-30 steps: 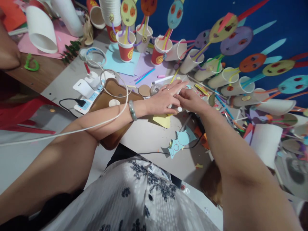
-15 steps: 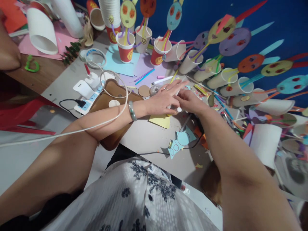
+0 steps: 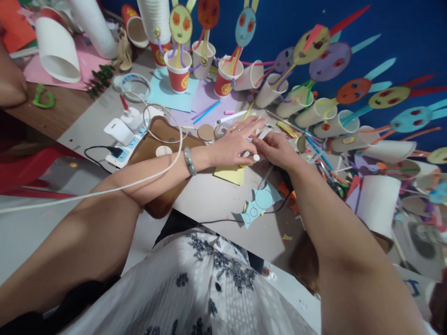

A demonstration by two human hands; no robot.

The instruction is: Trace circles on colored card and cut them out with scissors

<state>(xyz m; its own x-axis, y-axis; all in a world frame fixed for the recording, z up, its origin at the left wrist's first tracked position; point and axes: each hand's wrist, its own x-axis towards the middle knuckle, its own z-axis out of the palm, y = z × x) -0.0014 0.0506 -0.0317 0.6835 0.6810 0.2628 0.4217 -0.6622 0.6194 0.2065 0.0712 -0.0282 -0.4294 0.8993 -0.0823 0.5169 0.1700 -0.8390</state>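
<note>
My left hand [image 3: 234,145] reaches over the middle of the table, its upper fingers stretched out and its thumb and a lower finger around a white marker [image 3: 256,158], whose round end sticks out. Close against its fingertips is my right hand [image 3: 275,148], its fingers pinched together; what they hold is too small to make out. A white strip [image 3: 264,131] shows just above the right fingers. Yellow paper [image 3: 228,175] lies beneath my left hand. Nearer to me is a cut piece of light blue paper [image 3: 258,204] with drawn circles.
Paper cups with paper animal faces [image 3: 180,24] line the blue wall. A brown bag [image 3: 167,190] and a power strip [image 3: 120,157] are at the left, with a white cable [image 3: 115,188] across my left forearm. A person's arm [image 3: 10,79] rests at the far left.
My right fingers have drawn slightly back from my left hand, and the white strip above them now shows. The whole view has shifted a little.
</note>
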